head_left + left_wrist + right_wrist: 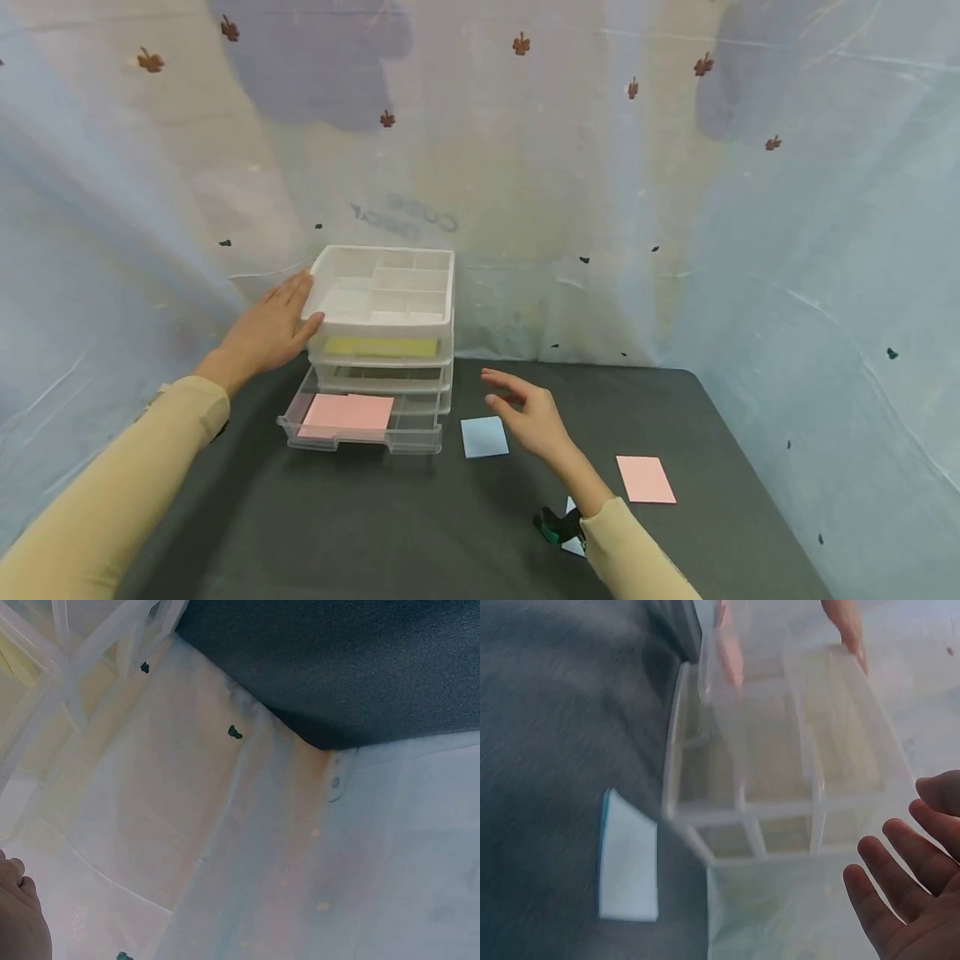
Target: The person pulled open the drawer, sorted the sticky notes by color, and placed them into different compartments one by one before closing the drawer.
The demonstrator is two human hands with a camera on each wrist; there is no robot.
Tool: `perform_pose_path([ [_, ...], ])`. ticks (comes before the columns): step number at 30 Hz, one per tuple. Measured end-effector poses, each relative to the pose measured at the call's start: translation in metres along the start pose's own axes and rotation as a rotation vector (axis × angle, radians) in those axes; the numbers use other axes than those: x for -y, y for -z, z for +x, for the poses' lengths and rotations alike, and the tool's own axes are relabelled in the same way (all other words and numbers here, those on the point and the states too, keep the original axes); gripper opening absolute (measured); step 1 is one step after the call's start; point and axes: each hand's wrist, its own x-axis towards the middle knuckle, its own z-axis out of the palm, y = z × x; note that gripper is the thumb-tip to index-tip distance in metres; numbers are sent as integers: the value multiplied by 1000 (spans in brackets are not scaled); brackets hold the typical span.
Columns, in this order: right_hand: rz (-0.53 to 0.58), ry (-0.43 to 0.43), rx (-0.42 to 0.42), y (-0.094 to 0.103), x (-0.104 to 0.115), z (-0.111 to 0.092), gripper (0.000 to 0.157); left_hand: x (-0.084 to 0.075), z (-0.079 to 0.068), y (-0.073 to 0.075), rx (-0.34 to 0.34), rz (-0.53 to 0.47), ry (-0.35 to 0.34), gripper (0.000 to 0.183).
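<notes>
A white plastic drawer unit (376, 328) with a compartmented top tray stands at the back of the table. Flat along its upper left side rests my left hand (270, 329), thumb at the front corner; in the left wrist view only part of that hand (22, 922) shows. The clear bottom drawer (416, 435) is pulled out and holds pink sticky notes (348, 415). Yellow notes (382, 347) show in the upper drawer. My right hand (534, 419) hovers right of the unit, fingers spread and holding nothing, near a blue sticky note pad (484, 437).
A pink sticky note pad (647, 479) lies toward the right on the dark table (375, 525). Another light blue note (573, 546) is partly covered by my right wrist and its black strap (555, 523). A patterned curtain (525, 183) hangs behind and beside the table.
</notes>
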Motion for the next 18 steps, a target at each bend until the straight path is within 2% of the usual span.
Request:
perform_pose_path([
  [12, -137, -137, -136, 52, -43, -47, 38, 1, -1, -1, 6, -5, -3, 80],
  [18, -204, -242, -183, 76, -61, -73, 36, 5, 0, -5, -13, -3, -14, 80],
])
